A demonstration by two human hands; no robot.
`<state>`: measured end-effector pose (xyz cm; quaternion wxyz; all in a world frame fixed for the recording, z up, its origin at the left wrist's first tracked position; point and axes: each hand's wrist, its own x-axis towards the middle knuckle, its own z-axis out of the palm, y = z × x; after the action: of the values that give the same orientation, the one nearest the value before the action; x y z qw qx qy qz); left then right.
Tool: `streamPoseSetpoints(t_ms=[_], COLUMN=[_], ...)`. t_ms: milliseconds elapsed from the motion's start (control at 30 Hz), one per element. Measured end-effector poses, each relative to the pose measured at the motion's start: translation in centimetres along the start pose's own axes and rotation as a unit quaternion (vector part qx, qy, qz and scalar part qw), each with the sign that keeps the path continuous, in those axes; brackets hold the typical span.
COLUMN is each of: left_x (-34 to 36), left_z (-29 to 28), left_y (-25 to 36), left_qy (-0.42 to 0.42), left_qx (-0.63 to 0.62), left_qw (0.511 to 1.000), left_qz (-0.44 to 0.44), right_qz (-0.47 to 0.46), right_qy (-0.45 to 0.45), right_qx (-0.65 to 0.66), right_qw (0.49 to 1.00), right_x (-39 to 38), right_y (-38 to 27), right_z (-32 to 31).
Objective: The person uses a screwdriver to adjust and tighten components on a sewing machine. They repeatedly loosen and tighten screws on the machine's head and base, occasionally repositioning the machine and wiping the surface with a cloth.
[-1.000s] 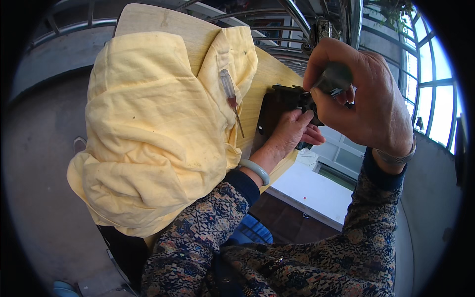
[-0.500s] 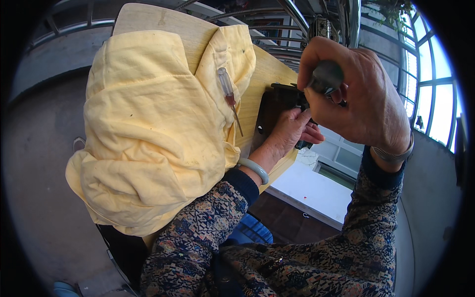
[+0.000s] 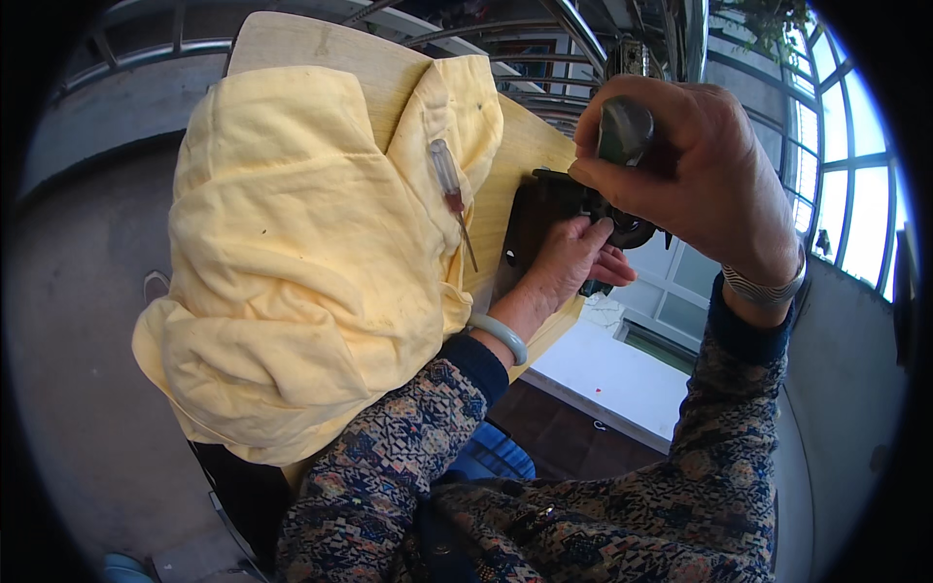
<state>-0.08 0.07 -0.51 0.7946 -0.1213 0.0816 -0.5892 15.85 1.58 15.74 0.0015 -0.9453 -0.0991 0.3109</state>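
Observation:
My right hand (image 3: 695,165) is closed around a dark screwdriver-like handle (image 3: 625,131) with a rounded end, held upright over a black metal device (image 3: 530,219). Whatever tip the handle has is hidden by my hand and the dark parts below. My left hand (image 3: 573,251) reaches to the device's right end, thumb on top and fingers curled past its edge, gripping a dark part there. To the left, a screwdriver (image 3: 445,170) with a clear and reddish handle lies on pale yellow cloth (image 3: 282,243), its thin shaft pointing down.
The cloth covers much of a wooden tabletop (image 3: 539,131). Metal rails (image 3: 544,58) stand close behind the table. A white surface (image 3: 622,384) lies lower at the right, and windows (image 3: 855,146) line the far right.
My right hand has turned and shifted slightly left, tilting the handle and uncovering a dark rounded part beneath. The left hand keeps its place.

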Motion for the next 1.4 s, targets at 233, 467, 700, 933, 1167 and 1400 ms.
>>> streamPoseSetpoints(t_ms=[233,467,700,933,1167,1400], left_x=[-0.1,0.1,-0.1,-0.1,-0.2,-0.1], left_z=[-0.2,0.1,-0.3,-0.3,0.0,0.2], left_y=[0.1,0.1,0.0,0.0,0.2,0.2], left_qy=[-0.011,-0.007,-0.013,-0.015,-0.002,-0.006], left_qx=[0.017,0.004,0.012,0.015,0.012,0.002], left_qw=[1.0,1.0,1.0,1.0,1.0,1.0], left_qz=[-0.008,0.011,-0.006,-0.008,-0.006,0.01], right_qz=[0.056,0.053,0.023,0.019,0.078,0.051], right_qy=[0.035,-0.059,-0.043,-0.004,0.001,-0.047], right_qx=[0.073,0.072,0.029,0.003,0.089,0.082], right_qw=[0.995,0.994,0.998,1.0,0.993,0.994], right_x=[-0.3,-0.6,-0.4,-0.1,-0.3,-0.7], right_y=[-0.5,-0.3,0.2,0.4,-0.3,0.1], right_z=[1.2,-0.6,-0.5,0.3,1.0,0.1])
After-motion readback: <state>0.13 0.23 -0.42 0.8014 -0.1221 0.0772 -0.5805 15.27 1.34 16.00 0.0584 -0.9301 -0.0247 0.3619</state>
